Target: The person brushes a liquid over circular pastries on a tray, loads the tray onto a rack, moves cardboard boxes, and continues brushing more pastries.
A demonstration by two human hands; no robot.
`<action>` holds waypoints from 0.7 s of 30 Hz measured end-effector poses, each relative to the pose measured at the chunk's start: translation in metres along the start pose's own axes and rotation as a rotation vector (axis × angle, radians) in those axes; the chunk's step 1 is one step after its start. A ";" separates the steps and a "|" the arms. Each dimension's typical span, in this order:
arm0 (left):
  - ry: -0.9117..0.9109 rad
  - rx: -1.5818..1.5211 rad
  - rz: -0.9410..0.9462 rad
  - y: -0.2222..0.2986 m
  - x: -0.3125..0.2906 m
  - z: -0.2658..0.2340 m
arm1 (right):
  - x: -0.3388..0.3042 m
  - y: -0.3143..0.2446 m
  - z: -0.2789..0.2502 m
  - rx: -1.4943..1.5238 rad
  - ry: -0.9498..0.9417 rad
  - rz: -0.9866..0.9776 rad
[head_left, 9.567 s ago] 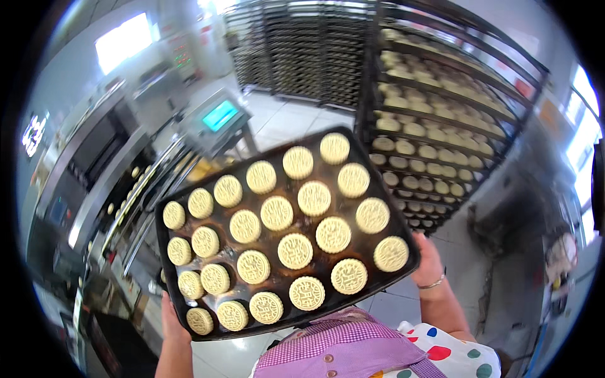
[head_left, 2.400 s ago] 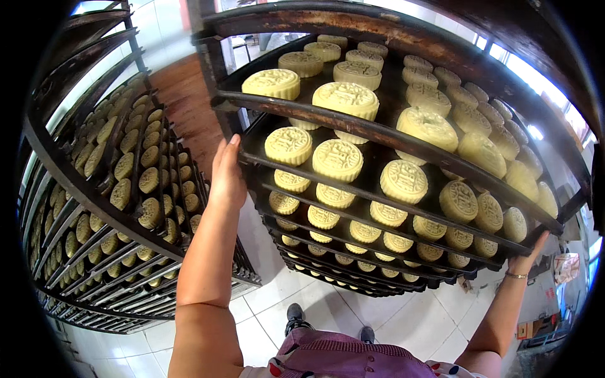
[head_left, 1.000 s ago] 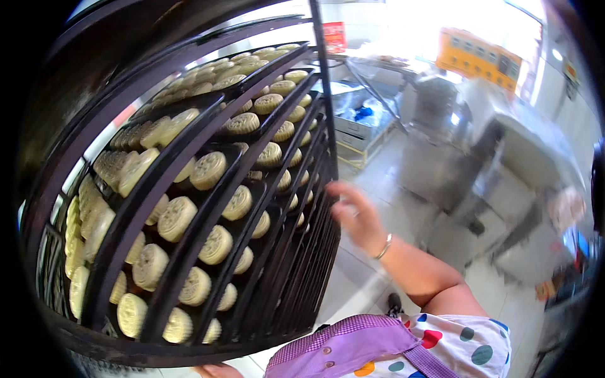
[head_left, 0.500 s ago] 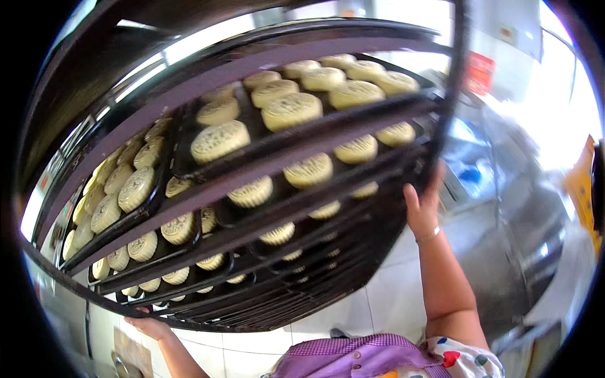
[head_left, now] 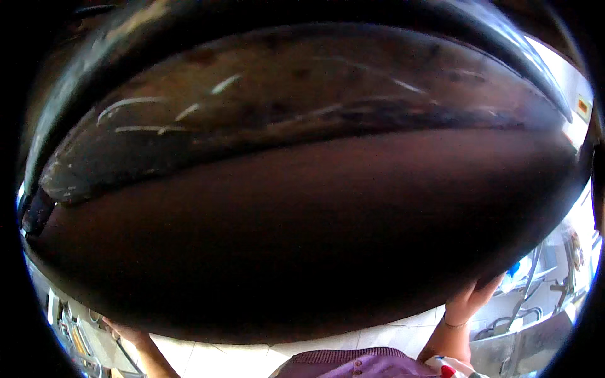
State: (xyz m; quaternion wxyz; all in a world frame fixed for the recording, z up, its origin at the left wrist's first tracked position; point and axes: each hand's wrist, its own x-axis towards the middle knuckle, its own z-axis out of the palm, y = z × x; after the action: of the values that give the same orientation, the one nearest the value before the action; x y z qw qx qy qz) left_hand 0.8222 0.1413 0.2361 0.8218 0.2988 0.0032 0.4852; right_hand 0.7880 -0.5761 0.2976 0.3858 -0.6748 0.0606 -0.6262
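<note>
A dark metal tray rack (head_left: 302, 208) fills most of the view, very close to me. A scratched, brownish metal surface (head_left: 252, 94) shows along its upper part, where I cannot make out any pastries. At the lower left, my left hand (head_left: 124, 331) is closed on the rack's edge, its fingertips partly hidden. On the lower right, my right hand (head_left: 467, 298) grips the rack's other side. The rack covers most of that hand's fingers.
Pale floor tiles (head_left: 239, 359) show below the rack. A steel surface (head_left: 523, 346) stands at the lower right, with a blue item (head_left: 513, 269) above it. Metal equipment (head_left: 72, 334) lines the lower left.
The rack now looms much closer, and its dark front hides the trays of round, patterned pastries seen before. Both hands stay at its sides, the right one lower in view.
</note>
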 end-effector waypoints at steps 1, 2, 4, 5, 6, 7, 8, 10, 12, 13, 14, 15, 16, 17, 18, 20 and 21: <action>0.166 0.695 0.290 -0.004 -0.008 0.015 | 0.021 0.005 0.007 0.023 0.032 -0.024; 0.220 0.692 0.297 -0.001 -0.015 0.030 | 0.039 0.009 0.020 0.039 0.036 -0.069; 0.429 0.804 0.343 -0.005 -0.029 0.071 | 0.075 0.023 0.051 0.105 -0.048 -0.065; 0.419 0.806 0.372 -0.007 -0.036 0.091 | 0.091 0.028 0.065 0.142 -0.073 -0.079; 0.452 0.695 0.336 -0.006 -0.044 0.107 | 0.107 0.032 0.081 0.166 -0.060 -0.074; 0.415 0.646 0.343 -0.006 -0.052 0.126 | 0.126 0.041 0.097 0.152 -0.095 -0.158; 0.368 0.537 0.287 -0.009 -0.057 0.145 | 0.147 0.052 0.118 0.207 -0.108 -0.094; 0.436 0.687 0.390 -0.009 -0.063 0.170 | 0.180 0.063 0.149 0.224 -0.113 -0.047; 0.404 0.764 0.396 0.000 -0.070 0.185 | 0.207 0.063 0.176 0.118 -0.126 -0.070; 0.388 0.762 0.475 0.000 -0.072 0.189 | 0.213 0.059 0.194 0.069 -0.138 -0.089; 0.391 0.741 0.442 0.002 -0.074 0.194 | 0.223 0.057 0.215 0.033 -0.124 -0.086; 0.418 0.741 0.426 0.004 -0.074 0.199 | 0.234 0.054 0.235 -0.032 -0.105 -0.108; 0.382 0.736 0.475 0.002 -0.079 0.204 | 0.249 0.055 0.249 0.026 -0.169 -0.016; 0.385 0.747 0.519 -0.004 -0.086 0.213 | 0.266 0.059 0.267 0.032 -0.222 0.058; 0.296 0.760 0.573 -0.006 -0.087 0.222 | 0.282 0.062 0.286 0.060 -0.233 0.106; 0.162 1.075 0.580 0.001 -0.104 0.240 | 0.311 0.073 0.321 0.157 -0.275 0.212; 0.167 0.905 0.514 -0.002 -0.111 0.250 | 0.321 0.081 0.341 0.133 -0.287 0.239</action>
State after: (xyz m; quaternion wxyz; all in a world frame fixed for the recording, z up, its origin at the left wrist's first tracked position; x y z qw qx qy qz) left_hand 0.8392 -0.0703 0.4091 0.4621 0.5750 0.2047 0.6433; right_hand 1.1920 -0.6620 0.5332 0.5059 -0.7182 0.0431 -0.4758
